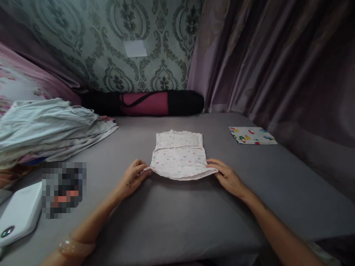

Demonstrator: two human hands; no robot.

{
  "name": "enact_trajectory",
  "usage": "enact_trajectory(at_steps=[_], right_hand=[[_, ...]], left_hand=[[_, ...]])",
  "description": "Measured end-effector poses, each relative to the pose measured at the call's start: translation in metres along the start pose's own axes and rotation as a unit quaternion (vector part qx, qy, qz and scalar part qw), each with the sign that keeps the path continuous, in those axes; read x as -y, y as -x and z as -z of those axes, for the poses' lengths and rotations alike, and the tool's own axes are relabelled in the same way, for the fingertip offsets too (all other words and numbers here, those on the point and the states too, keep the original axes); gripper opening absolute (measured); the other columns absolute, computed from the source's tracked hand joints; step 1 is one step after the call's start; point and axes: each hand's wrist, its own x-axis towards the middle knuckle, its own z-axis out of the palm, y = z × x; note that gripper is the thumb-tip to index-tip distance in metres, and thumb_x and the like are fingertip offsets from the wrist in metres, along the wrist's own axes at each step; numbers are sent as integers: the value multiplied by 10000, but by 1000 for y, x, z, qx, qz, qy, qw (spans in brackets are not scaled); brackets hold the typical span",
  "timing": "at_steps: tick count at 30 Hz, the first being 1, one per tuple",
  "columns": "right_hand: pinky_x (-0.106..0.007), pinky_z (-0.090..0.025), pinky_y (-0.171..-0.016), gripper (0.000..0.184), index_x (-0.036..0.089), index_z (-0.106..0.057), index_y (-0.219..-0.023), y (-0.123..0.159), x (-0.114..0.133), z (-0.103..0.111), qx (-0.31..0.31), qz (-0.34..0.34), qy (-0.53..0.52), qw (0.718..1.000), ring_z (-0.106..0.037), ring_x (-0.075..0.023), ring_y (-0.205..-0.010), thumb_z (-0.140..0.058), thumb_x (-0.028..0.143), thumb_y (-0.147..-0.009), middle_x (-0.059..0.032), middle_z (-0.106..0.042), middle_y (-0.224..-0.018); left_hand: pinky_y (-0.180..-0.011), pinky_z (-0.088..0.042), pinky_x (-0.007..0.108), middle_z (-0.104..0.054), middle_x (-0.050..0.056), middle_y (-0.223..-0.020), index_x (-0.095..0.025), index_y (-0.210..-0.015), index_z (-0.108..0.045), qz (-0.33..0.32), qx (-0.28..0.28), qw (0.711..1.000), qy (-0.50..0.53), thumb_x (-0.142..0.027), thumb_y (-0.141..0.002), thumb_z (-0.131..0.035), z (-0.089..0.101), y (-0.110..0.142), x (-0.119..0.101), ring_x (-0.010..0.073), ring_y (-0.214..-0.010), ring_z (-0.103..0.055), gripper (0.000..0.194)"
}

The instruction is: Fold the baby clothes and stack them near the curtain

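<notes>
A white child's garment (pixel 180 159) with a small coloured print lies partly folded on the grey sheet (pixel 177 214). Its far part is folded in, with a crease running across the middle. My left hand (pixel 135 175) pinches the near left corner. At the near right corner, my right hand (pixel 229 177) grips the cloth between thumb and fingers. The near edge between my hands sags slightly and looks lifted a little off the sheet.
A pile of pale clothes (pixel 52 125) lies at left, with a white power bank (pixel 20 212) and a blurred-out item (pixel 65 190) nearer. A folded colourful cloth (pixel 252 135) lies at right. Along the wall rests a black and maroon long bag (pixel 144 103); a curtain (pixel 266 66) hangs at right.
</notes>
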Motion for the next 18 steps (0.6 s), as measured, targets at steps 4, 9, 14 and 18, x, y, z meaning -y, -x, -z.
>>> enact_trajectory(at_steps=[4, 9, 14, 18], right_hand=[[-361, -473, -904, 358, 201, -600, -1154, -10, -2, -5, -36, -98, -41, 994, -620, -198, -995, -360, 321, -918, -72, -667, -1097], [-304, -489, -733, 377, 179, -570, -1118, -31, -1, -14, -126, -142, -32, 981, -627, -193, -783, -366, 425, -918, -76, -687, -938], [-291, -460, -675, 374, 177, -555, -1016, -57, -1, -23, -212, -158, 1, 964, -607, -206, -739, -337, 462, -911, -82, -670, -846], [-318, -449, -717, 401, 171, -540, -1053, -81, 0, -35, -262, -205, 31, 943, -615, -247, -836, -264, 427, -913, -126, -666, -924]], left_hand=[[-638, -431, 243, -554, 36, -827, -200, -838, -663, 15, -67, 997, 39, -434, -874, -473, 1, -15, 1, 143, -721, -524, 304], [-620, -422, 233, -586, 13, -744, -188, -854, -651, 80, -138, 981, 111, -445, -827, -518, -5, -36, -1, 144, -691, -525, 290], [-583, -404, 217, -557, -11, -694, -176, -787, -583, 103, -205, 961, 155, -417, -828, -488, -18, -59, 1, 132, -659, -514, 262], [-557, -376, 221, -483, -30, -650, -201, -749, -470, 111, -256, 952, 125, -363, -892, -391, -33, -80, -1, 127, -612, -471, 230]])
